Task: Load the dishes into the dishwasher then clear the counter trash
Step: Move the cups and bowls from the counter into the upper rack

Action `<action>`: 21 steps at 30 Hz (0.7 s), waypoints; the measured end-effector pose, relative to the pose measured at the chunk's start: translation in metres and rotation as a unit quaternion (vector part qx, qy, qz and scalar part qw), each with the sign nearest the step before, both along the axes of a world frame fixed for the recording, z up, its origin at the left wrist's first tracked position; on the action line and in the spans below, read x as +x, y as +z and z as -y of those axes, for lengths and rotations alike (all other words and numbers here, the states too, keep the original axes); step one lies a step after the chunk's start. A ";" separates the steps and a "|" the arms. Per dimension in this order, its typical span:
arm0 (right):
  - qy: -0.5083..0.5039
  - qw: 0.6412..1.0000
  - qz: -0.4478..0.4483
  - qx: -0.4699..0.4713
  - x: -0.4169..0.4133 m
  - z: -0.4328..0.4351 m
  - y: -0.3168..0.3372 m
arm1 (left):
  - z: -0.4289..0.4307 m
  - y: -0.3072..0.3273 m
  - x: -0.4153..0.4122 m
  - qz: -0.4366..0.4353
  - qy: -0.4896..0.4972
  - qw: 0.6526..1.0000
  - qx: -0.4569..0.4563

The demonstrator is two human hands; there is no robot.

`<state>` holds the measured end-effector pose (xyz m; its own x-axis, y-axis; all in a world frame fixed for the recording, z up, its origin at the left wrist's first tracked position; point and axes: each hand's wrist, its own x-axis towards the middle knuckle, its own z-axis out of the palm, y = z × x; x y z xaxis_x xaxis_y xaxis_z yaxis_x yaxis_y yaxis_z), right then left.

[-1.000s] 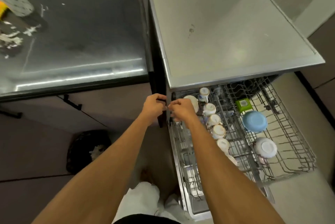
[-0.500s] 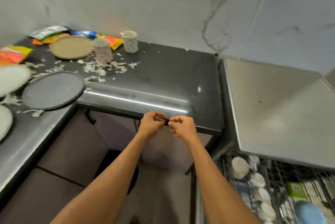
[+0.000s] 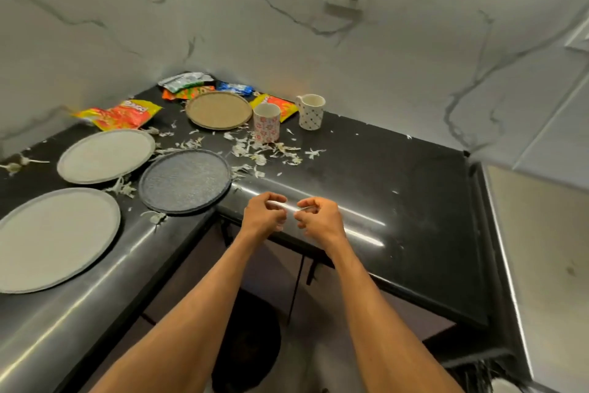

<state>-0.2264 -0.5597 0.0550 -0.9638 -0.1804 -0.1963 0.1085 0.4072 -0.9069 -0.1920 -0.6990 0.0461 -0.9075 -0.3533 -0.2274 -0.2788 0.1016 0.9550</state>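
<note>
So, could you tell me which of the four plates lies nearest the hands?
The dark speckled plate beside the left hand; the pale grey plates and the tan plate lie farther off.

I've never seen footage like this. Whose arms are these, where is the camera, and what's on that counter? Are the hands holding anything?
No machine here: a person wears a wide-angle camera on the head, looking down, so you see their own arms. The left hand and right hand hover close together above the counter edge, fingers curled; whether they pinch something tiny cannot be told. On it lie a near grey plate, a far grey plate, a dark plate and a tan plate. Behind stand a floral mug and a white mug, amid snack wrappers and white scraps.
</note>
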 end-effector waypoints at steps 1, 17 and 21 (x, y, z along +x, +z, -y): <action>0.009 1.000 0.001 0.000 -0.007 0.007 0.001 | 0.006 0.000 -0.005 0.002 0.008 1.000 0.001; 0.098 0.995 0.006 0.013 -0.174 0.035 -0.005 | 0.043 0.003 -0.137 0.027 0.106 0.991 -0.078; 0.115 0.993 -0.007 0.021 -0.211 0.040 -0.001 | 0.049 0.001 -0.158 0.028 0.145 0.984 -0.096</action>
<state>-0.4374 -0.6002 0.0536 -0.9011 -0.3878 -0.1942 -0.0048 0.4567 -0.8896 -0.3498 -0.7477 0.0470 -0.7494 -0.6377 -0.1782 -0.3747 0.1865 0.9082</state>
